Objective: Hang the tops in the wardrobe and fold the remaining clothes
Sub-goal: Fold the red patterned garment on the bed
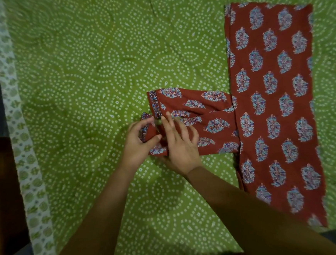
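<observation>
A red garment (274, 107) printed with blue leaf motifs lies flat on the green dotted bedsheet (90, 77), its long body folded into a strip at the right. Two sleeves (206, 112) stretch leftward from it, one over the other. My left hand (138, 143) pinches the patterned cuff end of the lower sleeve between thumb and fingers. My right hand (179, 144) lies across the same sleeve just right of the cuff, fingers spread and pressing the cloth; its thumb is hidden under the fabric edge.
The sheet's pale printed border (22, 151) runs down the left side, with a dark floor and a brown wooden piece (1, 196) beyond it. Green sheet spreads wide above and left of the sleeves.
</observation>
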`<state>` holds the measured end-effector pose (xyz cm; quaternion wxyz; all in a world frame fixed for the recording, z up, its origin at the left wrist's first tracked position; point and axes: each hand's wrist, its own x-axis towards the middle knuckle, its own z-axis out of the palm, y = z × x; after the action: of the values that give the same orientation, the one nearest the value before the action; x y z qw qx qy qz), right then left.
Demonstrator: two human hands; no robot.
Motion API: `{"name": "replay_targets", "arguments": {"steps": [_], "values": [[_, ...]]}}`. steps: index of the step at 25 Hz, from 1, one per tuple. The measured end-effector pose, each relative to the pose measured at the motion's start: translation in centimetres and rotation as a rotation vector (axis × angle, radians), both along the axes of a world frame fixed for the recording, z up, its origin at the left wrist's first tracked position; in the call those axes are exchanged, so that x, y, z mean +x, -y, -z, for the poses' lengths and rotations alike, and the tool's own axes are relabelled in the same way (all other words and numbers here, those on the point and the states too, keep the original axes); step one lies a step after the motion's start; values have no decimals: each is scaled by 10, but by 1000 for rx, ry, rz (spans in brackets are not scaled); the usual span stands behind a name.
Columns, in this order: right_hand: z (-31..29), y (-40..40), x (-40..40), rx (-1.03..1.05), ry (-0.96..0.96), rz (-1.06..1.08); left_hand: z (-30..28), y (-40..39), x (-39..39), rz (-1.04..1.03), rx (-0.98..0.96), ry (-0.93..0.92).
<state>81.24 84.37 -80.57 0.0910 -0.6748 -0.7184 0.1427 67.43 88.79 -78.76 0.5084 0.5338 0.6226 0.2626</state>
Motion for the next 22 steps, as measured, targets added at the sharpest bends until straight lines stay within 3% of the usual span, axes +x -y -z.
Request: {"name": "replay_targets", "arguments": {"steps": [2, 4, 6, 8, 10, 13, 16, 22], "values": [[-7, -11, -2, 21, -239, 140, -17, -3, 19, 24, -91, 120], [-30, -21, 9, -37, -581, 339, -17, -17, 29, -225, -118, 167], [-51, -33, 26, -71, -1006, 773, -2, -43, 31, -457, -189, -78], [-66, -50, 50, -47, -1419, 1161, 12, -66, 40, -357, -402, -420], [-68, -60, 75, -26, -1645, 1211, 24, -81, 58, -211, -451, -536], [-74, -65, 94, 55, -1745, 1191, 27, -88, 87, -125, -222, -535], [-80, -62, 88, 232, -1662, 1240, 14, -69, 88, -258, 37, -430], [-88, -48, 48, 406, -1449, 1065, 2, -2, 33, -235, 110, -468]]}}
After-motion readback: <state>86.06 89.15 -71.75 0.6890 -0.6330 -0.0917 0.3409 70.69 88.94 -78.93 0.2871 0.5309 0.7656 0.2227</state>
